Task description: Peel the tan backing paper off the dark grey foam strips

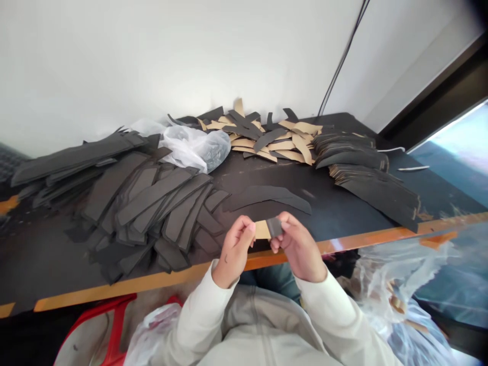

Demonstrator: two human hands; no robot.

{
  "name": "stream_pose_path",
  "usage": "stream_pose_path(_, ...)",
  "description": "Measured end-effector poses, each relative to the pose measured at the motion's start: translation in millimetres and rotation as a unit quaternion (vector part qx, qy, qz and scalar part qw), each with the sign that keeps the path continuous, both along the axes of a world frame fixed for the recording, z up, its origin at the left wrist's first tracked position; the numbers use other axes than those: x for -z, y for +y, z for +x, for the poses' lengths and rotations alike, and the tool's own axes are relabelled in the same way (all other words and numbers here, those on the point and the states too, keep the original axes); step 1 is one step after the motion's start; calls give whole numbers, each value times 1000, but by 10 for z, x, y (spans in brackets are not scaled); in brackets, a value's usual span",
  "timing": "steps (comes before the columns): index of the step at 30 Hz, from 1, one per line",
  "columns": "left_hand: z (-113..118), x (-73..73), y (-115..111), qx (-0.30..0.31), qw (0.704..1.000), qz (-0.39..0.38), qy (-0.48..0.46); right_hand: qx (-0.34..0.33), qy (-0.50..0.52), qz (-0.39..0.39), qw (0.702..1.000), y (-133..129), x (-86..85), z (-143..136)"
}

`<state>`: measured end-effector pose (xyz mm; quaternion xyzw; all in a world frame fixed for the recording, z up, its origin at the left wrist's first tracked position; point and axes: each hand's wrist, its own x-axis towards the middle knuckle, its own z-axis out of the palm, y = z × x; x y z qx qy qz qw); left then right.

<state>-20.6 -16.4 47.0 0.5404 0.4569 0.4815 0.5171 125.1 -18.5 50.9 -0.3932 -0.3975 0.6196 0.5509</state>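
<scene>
A small strip [263,230], tan on its left part and dark grey on its right part, is held up over the table's front edge. My left hand [237,249] pinches its tan end between thumb and fingers. At the dark end, my right hand [299,246] grips it, with some fingertips behind and below. Just beyond the hands, a curved dark strip [270,195] lies on the black tabletop [247,175]. Whether the held strip is one folded piece or two overlapping pieces cannot be made out.
Dark foam strips [152,203] are heaped on the left. Behind them sits a clear plastic bag [190,145]. Mixed tan and dark strips [274,137] lie near the wall, and stacked dark strips [373,183] on the right. A red chair [116,330] stands below the table.
</scene>
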Motion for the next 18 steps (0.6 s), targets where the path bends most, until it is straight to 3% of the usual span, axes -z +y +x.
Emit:
stream_pose_path(4, -195, 47, 75, -56, 997, 10, 51, 90, 156, -64, 982, 100, 27, 189)
stream_pose_path(9, -496, 57, 139, -106, 983, 33, 145, 145, 149, -15, 978, 111, 130, 433)
stream_pose_path(11, -575, 54, 149, -136, 958, 73, 242, 153, 162, -3, 975, 89, 163, 474)
stream_pose_path(14, -590, 27, 120, -177, 894, 149, 383, 152, 199, -8, 968, 47, 144, 432)
stream_pose_path(16, -517, -18, 54, -212, 876, 202, 382, 142, 194, -4, 971, 18, 82, 342)
stream_pose_path(18, -387, -78, -41, -241, 870, 284, 323, 135, 160, 5, 978, -14, 0, 222)
